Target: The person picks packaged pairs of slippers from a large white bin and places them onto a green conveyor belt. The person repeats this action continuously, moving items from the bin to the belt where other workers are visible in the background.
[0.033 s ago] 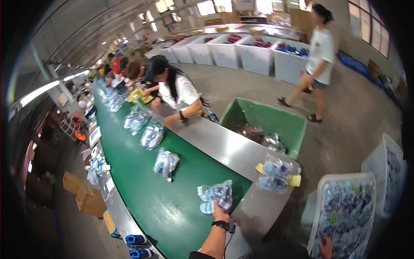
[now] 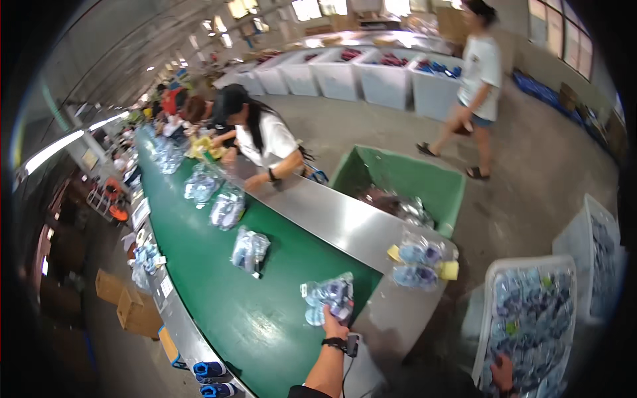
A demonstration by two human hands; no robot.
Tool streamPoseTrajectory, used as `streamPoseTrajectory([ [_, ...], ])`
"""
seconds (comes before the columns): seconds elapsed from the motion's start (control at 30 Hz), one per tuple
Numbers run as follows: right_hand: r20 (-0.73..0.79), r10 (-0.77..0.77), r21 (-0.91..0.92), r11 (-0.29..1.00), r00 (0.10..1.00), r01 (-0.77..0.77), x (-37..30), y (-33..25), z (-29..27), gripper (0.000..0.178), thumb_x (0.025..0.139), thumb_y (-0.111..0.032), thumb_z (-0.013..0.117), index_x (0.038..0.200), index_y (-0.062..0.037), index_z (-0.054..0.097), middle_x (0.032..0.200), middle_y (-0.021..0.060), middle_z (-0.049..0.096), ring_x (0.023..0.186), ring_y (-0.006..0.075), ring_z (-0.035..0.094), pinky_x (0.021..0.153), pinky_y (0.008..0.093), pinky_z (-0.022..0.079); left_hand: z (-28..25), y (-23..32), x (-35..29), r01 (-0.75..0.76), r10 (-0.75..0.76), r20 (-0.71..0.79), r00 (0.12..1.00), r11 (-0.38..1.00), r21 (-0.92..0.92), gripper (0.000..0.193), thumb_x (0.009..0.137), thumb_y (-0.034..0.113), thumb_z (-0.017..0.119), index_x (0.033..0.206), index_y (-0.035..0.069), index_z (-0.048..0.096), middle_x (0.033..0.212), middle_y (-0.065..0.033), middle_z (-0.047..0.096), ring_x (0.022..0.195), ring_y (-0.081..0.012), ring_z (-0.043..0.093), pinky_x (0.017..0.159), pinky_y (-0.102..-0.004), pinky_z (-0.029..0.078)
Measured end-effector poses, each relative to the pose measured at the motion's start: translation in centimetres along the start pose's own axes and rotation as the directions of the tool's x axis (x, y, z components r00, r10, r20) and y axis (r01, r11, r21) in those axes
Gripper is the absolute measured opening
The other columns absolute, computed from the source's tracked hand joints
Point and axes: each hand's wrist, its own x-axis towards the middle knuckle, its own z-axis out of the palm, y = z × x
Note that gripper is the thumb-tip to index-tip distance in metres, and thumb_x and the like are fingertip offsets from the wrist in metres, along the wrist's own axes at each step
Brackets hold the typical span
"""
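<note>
Left hand (image 2: 334,323) grips a clear bagged pair of shoes (image 2: 328,297) on the green belt (image 2: 265,331), bag lying crosswise just ahead of the fingers. Right hand (image 2: 502,373), well off the belt, rests in the white bin (image 2: 524,265); its grip unreadable.

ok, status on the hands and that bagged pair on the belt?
Left hand gripping bagged shoes at green belt edge. Right hand down in white bin of bagged shoes. More bags up-belt, none touching it.
</note>
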Motion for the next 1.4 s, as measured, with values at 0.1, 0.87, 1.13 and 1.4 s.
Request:
streamPoseTrajectory([
  [0.1, -0.151, -0.165, 0.086, 0.98, 0.975, 0.179, 0.9, -5.2, -1.1, 0.043, 0.085, -0.012, 0.069, 0.127, -0.0019, 0.06, 0.108, 0.0157, 0.066, 0.098, 0.0284, 0.065, 0.088, 0.039, 0.052, 1.2, 1.5, -3.7, 0.162, -0.184, 0.175, 0.967, 0.978, 0.135, 0.059, 0.097, 0.048, 0.056, 0.138, 0.005, 0.05, 0.127, -0.0148, 0.064, 0.111, -0.0361, 0.065, 0.101, -0.0493, 0.053],
  [0.87, 0.282, -0.288, 0.865, 0.488, 0.915, -0.113, 7.7, -17.4, -8.2, 0.061, 0.096, -0.06, 0.06, 0.098, -0.0008, 0.073, 0.085, 0.001, 0.067, 0.079, 0.0109, 0.059, 0.074, 0.0328, 0.049, 18.4, -13.6, -27.6, -0.108, -0.904, 0.167, 0.394, 0.135, 0.985, 0.06, 0.101, 0.041, 0.056, 0.148, 0.006, 0.043, 0.137, -0.0146, 0.058, 0.123, -0.0308, 0.059, 0.107, -0.0468, 0.045],
  [1.13, 0.019, -0.172, 0.771, 0.63, 0.985, 0.095, 4.8, -5.5, -11.9, 0.052, 0.094, -0.05, 0.067, 0.095, 0.0023, 0.07, 0.076, 0.0031, 0.063, 0.074, 0.0111, 0.055, 0.066, 0.035, 0.044, 19.3, -23.4, -32.7, -0.204, -0.903, 0.059, 0.426, -0.032, 0.978, 0.065, 0.103, 0.04, 0.055, 0.156, 0.01, 0.034, 0.149, -0.0147, 0.049, 0.132, -0.0309, 0.051, 0.116, -0.0462, 0.036],
  [1.4, -0.36, 0.543, 0.805, 0.592, 0.759, -0.042, -4.2, 16.0, -17.2, 0.035, 0.086, -0.035, 0.071, 0.084, 0.0002, 0.072, 0.07, 0.0078, 0.071, 0.061, 0.0145, 0.07, 0.058, 0.0294, 0.054, 15.5, -25.5, -28.4, -0.26, -0.833, -0.027, 0.552, -0.203, 0.944, 0.049, 0.107, 0.041, 0.046, 0.14, 0.005, 0.052, 0.133, -0.0147, 0.06, 0.12, -0.0307, 0.056, 0.104, -0.0446, 0.044],
])
